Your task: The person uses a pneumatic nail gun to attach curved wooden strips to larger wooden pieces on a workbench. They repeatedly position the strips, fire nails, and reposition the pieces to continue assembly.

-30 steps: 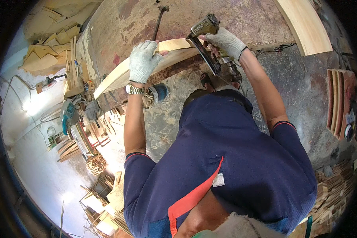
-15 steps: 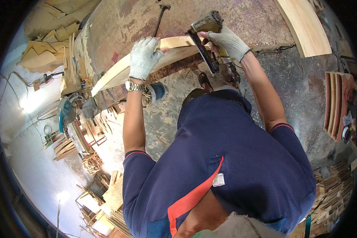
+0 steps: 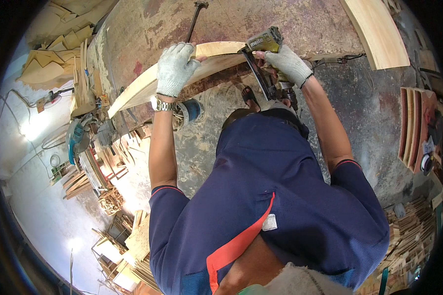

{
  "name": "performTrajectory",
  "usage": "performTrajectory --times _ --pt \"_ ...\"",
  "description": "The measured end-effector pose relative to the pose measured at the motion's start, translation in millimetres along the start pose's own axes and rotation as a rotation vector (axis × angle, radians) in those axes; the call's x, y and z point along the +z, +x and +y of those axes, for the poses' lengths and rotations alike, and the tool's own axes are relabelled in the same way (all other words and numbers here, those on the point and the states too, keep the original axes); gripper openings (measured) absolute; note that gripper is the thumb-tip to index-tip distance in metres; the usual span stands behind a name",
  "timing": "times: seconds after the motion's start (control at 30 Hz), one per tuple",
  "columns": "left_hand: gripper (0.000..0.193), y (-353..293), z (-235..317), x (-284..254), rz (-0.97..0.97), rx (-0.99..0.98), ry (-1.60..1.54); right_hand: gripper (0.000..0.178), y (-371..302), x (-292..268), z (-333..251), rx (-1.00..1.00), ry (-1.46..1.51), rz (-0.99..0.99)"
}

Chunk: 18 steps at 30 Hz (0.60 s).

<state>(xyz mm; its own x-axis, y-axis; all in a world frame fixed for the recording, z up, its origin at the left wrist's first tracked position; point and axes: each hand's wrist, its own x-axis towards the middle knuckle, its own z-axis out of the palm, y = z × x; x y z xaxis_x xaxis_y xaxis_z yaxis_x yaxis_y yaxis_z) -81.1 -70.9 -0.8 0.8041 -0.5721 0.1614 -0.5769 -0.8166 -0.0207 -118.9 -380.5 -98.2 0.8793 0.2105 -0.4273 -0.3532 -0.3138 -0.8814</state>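
1 gloved left hand (image 3: 175, 70) clasps a curved board (image 3: 217, 49); the right hand (image 3: 289, 65) grips a nail gun (image 3: 267, 41).

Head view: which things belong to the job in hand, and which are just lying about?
In use:
nail gun, in the right hand
curved board, in the left hand

Apparently lying about:
dark long-handled tool on the workbench
second curved board
stacked curved pieces
teal power tool

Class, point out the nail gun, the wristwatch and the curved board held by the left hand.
Nail gun (image 3: 265, 41): head view, on its bulky upper body.
Wristwatch (image 3: 165, 105): head view, on its metal band.
Curved board (image 3: 221, 48): head view, on its pale upper edge.
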Motion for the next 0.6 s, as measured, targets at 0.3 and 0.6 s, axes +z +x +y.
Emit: performTrajectory --times 0.3,0.6 --pt "0.041 0 2 -3 -0.028 -0.034 -0.015 0.035 -2 4 -12 -0.071 0.222 -0.068" --pt "0.038 0 1 -3 -0.031 -0.027 -0.009 0.033 -4 12 -25 -0.161 0.184 -0.068"
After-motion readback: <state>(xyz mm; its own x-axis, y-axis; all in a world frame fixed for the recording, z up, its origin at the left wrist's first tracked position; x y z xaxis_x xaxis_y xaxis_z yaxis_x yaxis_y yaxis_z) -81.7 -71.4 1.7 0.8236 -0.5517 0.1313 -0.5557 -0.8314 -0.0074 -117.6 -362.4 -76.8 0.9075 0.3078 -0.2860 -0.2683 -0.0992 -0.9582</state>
